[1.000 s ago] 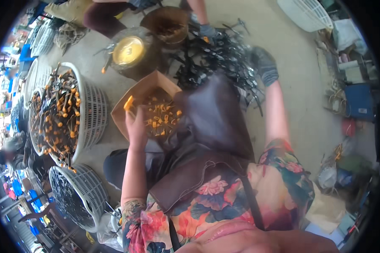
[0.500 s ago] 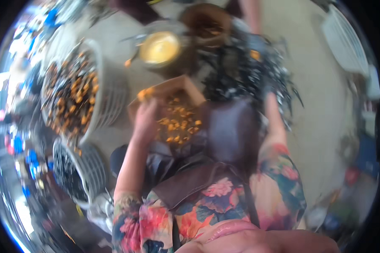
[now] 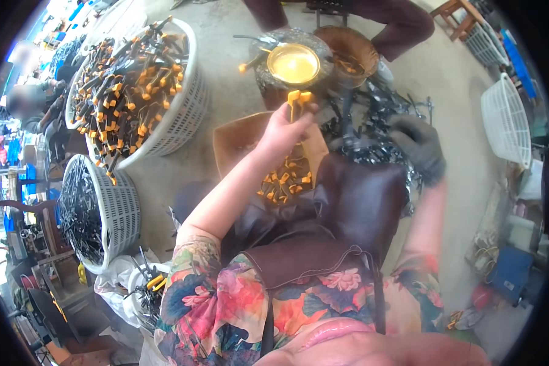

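My bare left hand (image 3: 280, 131) is closed around several small orange-yellow plastic caps (image 3: 295, 99), which stick up from its fingertips just in front of a metal bowl of yellow liquid (image 3: 294, 64). Below that hand, a cardboard box (image 3: 232, 139) holds many loose orange caps (image 3: 285, 184). My right hand (image 3: 422, 149) wears a dark grey glove and is over the right side of a heap of black, shiny strip-like parts (image 3: 369, 113). Its fingers bend toward the heap, but blur hides whether they grip a piece.
White baskets stand left: one full of orange-capped black parts (image 3: 134, 97), one with black parts (image 3: 82, 213). A brown bowl (image 3: 363, 46) is beside the yellow liquid. Another person's dark-trousered leg (image 3: 402, 24) is across from me. An upright white basket (image 3: 506, 122) stands right.
My left hand has moved right and away from me, from the box's left edge to in front of the yellow bowl, with orange caps in it. My view has shifted.
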`<state>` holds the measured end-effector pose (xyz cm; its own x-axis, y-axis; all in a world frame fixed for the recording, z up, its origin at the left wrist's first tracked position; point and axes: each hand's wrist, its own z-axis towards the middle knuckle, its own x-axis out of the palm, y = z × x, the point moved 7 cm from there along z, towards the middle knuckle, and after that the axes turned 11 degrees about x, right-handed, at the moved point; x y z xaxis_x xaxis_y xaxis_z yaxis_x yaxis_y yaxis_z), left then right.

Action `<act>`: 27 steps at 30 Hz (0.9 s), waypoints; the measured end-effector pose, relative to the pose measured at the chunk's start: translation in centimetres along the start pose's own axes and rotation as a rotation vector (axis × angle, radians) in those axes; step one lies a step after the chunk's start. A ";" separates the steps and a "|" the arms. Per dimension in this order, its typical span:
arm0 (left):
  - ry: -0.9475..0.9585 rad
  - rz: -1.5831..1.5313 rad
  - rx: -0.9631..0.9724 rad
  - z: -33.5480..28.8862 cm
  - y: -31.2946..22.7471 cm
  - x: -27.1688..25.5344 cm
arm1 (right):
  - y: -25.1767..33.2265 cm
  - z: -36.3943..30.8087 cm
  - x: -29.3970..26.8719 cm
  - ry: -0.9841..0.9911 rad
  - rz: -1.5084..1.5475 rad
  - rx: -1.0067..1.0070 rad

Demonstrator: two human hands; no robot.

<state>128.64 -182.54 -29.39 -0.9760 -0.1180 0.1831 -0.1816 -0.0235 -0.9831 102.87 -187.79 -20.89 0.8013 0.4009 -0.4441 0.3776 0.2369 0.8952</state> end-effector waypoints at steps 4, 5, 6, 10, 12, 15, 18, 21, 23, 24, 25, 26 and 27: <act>-0.039 -0.335 -0.161 -1.6 -0.3 -0.9 | 4.6 4.7 5.5 0.154 0.346 0.118; -0.123 -0.319 -0.117 -1.8 -1.2 -2.0 | 5.1 6.0 6.8 0.169 0.347 0.119; -0.127 -0.388 -0.069 -1.5 -1.6 -2.2 | 4.6 7.1 6.9 0.094 0.423 0.178; -0.197 -0.492 0.025 -0.3 -2.5 -3.4 | 1.7 9.1 11.1 0.086 0.540 0.111; -0.279 -0.488 0.001 -0.4 -2.0 -4.5 | 1.3 7.5 15.7 0.300 0.803 0.249; -0.317 -0.397 0.009 -0.4 -1.2 -5.1 | 1.2 4.6 21.1 0.597 0.956 0.501; -0.336 -0.388 0.119 0.3 -1.0 -5.8 | 2.1 4.9 21.1 0.585 1.029 0.532; -0.387 -0.483 0.041 0.9 -0.9 -6.7 | 0.7 5.4 19.6 0.550 1.014 0.566; -0.399 -0.578 -0.043 1.1 -1.2 -7.6 | 0.7 5.3 18.3 0.548 1.070 0.557; -0.381 -0.646 -0.063 1.2 -0.8 -8.0 | 1.2 5.1 17.4 0.542 1.125 0.547; -0.362 -0.714 -0.085 1.4 -0.3 -8.3 | 1.6 4.9 16.6 0.535 1.180 0.538; -0.365 -0.720 -0.081 2.1 -0.1 -8.3 | 1.9 5.2 15.7 0.569 1.184 0.539; -0.343 -0.731 -0.079 2.3 0.0 -8.4 | 2.2 5.4 15.3 0.565 1.190 0.548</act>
<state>137.15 -183.79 -30.93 -0.5182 -0.3976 0.7572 -0.7798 -0.1438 -0.6092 118.48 -185.91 -25.54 0.5226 0.4385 0.7311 -0.1447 -0.7995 0.5830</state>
